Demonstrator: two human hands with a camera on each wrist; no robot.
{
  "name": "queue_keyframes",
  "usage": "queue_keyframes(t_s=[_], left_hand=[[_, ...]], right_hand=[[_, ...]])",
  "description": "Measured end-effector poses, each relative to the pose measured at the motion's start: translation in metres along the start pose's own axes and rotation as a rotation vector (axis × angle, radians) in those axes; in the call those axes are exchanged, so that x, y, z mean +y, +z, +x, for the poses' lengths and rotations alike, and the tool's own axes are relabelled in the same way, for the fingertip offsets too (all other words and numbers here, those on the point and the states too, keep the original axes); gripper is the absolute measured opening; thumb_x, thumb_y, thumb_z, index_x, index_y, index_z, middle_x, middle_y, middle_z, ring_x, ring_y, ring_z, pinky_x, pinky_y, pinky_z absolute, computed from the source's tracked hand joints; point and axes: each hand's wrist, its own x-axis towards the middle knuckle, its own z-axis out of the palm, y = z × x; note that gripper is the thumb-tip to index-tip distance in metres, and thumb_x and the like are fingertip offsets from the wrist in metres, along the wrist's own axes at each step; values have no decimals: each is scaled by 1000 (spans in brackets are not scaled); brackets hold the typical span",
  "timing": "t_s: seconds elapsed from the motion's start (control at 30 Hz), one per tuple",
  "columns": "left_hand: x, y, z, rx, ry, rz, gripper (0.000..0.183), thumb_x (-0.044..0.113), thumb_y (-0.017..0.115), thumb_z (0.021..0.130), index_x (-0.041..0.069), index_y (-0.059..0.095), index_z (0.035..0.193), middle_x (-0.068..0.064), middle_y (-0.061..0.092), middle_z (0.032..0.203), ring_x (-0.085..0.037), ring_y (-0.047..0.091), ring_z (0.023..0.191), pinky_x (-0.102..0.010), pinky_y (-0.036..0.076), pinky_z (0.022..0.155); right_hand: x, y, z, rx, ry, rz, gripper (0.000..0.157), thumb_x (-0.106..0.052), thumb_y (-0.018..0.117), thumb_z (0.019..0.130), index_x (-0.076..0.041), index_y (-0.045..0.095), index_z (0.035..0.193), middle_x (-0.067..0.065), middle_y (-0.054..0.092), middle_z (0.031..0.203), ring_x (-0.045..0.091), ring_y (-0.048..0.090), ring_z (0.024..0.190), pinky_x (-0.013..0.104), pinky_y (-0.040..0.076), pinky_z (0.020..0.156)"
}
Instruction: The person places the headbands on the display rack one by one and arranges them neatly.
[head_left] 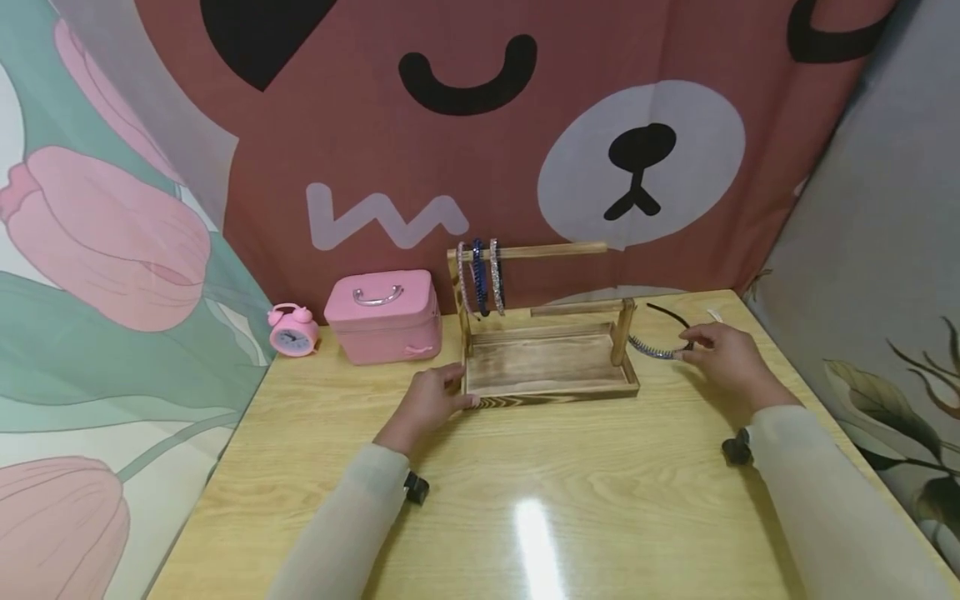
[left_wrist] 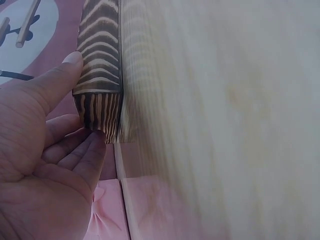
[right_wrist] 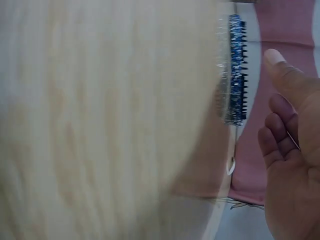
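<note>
A wooden rack with a shallow tray base and horizontal bars stands on the table. My left hand holds its front left corner, thumb on the patterned front face and fingers round the end. Three headbands hang on the upper bar: a pale one, a dark blue one and a silvery one. Right of the rack lies a glittering headband with dark teeth, blue and silver in the right wrist view. My right hand is beside it, thumb extended, fingers loosely bent, nothing between them.
A pink case with a metal handle and a pink alarm clock stand left of the rack. A small white loop lies near the table's back edge. Printed cloth hangs behind the table.
</note>
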Motion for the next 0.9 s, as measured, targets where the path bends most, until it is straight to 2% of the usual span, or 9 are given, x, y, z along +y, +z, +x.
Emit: queue_keyframes(t_s=[0.2,0.37,0.53,0.77,0.9], left_hand=[[0,0,1,-2,2,-6,71,33,88,95,6,61,155,-12,56,163,-36,52,153,-52,45,126],[-2,1,2,0,0,-2,71,33,88,95,7,62,154,-12,56,163,-35,51,154,-51,43,128],[-3,1,2,4,10,-2,70,33,88,95,6,62,153,-12,56,163,-35,50,154,-51,42,129],[-1,-1,1,-2,11,9,70,33,88,95,5,62,153,-11,56,164,-35,51,154,-50,43,128],[0,-1,1,-2,8,11,70,33,88,95,5,62,154,-11,56,164,-35,51,154,-50,42,128]], right_hand=[[5,0,11,6,-84,-110,42,-23,80,102,1,71,135,33,62,142,57,58,128,73,48,106],[11,1,16,-2,-172,-250,35,-15,79,101,3,73,131,35,67,135,60,56,127,73,41,113],[12,2,18,-29,-195,-325,29,-13,76,102,3,76,127,31,68,129,57,57,123,73,39,115],[8,3,16,-42,-256,-384,17,-9,75,103,-1,81,116,23,69,115,49,64,112,68,51,104],[5,5,14,-28,-325,-390,13,-6,75,101,0,83,110,19,70,107,45,67,106,65,56,99]])
